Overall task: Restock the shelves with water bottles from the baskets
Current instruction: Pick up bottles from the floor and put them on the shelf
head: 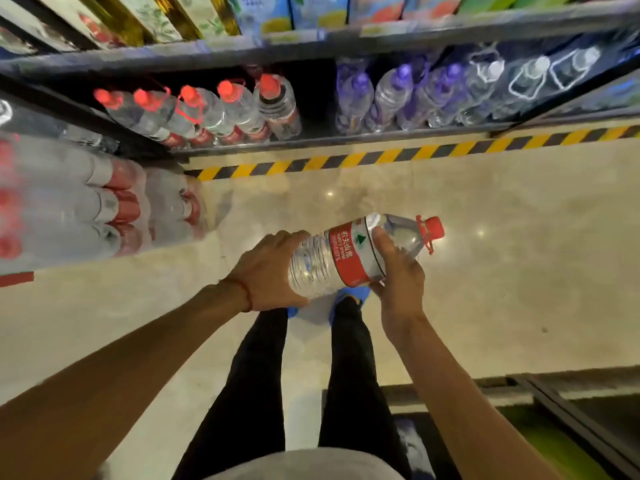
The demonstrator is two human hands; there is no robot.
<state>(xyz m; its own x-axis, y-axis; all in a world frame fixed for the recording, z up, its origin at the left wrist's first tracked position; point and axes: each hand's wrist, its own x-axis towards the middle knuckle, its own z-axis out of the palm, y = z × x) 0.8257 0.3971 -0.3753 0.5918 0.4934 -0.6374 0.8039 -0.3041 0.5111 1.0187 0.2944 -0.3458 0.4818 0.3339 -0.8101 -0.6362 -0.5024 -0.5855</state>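
Mid-restock — left hand (268,271) grips base, right hand (398,271) cradles neck of red-capped bottle (349,258), unshelved. Shelf (311,142) ahead holds five matching bottles (221,112) — gap beside them.

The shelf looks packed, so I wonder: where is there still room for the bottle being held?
The bottle could go in the dark gap on the bottom shelf, between the red-capped row and the purple-capped row. The floor below the striped tape is bare too. Both rows stand tightly packed.
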